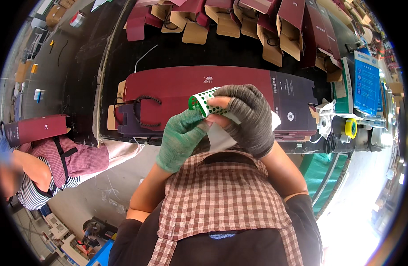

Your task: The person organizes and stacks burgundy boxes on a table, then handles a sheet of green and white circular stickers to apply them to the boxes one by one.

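Observation:
Above the table's near edge, both my hands are together at a curled white sheet with green round dots (208, 96), its left end showing green. My right hand (248, 113), in a grey striped fingerless glove, grips the sheet between thumb and fingers. My left hand (182, 135), in a green fingerless glove, pinches at the lower left of the curl, its fingertips close to the right ones. A plain white piece of paper (221, 138) hangs below the hands. Behind them lies a flat stack of maroon and dark purple cartons (177, 82) with black rope handles.
Several maroon carton boxes (290, 26) with open brown flaps stand along the back. Blue and white boxes (366, 84), yellow tape (350, 127) and a white plastic bag (326, 116) are at the right. A co-worker (48, 164) with a maroon box (37, 128) is at the left.

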### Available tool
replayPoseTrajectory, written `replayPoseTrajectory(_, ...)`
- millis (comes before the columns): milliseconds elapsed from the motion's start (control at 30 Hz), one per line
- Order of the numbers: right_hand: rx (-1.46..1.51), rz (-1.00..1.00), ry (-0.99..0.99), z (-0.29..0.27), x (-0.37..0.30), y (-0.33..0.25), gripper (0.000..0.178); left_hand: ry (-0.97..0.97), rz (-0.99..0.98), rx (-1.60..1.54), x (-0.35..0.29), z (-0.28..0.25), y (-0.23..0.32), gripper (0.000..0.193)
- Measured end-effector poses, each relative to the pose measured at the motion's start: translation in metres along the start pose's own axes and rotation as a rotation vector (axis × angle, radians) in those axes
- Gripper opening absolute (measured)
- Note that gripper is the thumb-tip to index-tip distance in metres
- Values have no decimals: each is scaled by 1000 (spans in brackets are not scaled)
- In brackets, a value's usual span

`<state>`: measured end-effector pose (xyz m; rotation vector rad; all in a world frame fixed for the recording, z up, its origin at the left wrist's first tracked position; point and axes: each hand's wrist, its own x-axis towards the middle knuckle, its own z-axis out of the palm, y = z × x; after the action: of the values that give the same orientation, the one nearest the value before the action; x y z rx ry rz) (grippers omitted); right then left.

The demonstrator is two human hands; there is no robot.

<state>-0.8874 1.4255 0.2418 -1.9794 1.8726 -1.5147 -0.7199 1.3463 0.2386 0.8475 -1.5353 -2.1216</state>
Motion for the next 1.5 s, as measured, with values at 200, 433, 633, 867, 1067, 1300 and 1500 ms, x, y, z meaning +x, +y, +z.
replayPoseTrajectory(200,118,264,158,-28,-5,-8,52,145,-99,-195,4,-2,3,22)
replayPoseTrajectory(433,-246,386,168,-40,-50,14,52,162,-5,-417,8,-5,4,30)
replayPoseTrajectory(633,-549,-57,-100,-21,-44,-6,50,93,-3,-476,11,-5,-9,36)
replayPoseTrajectory(867,-501,-277,-97,-11,-45,3,44,-97,7,-69,1,2,8,55)
replayPoseTrajectory(1067,-443,-348,-211,7,-55,6,48,-15,-198,-109,-1,-1,7,41)
replayPoseTrajectory(1300,-370,-337,-234,12,-64,7,48,122,-176,-181,-7,-3,-9,32)
replayPoseTrajectory(1500,-418,-298,-166,-3,-66,8,47,143,-113,-209,-13,6,-13,31)
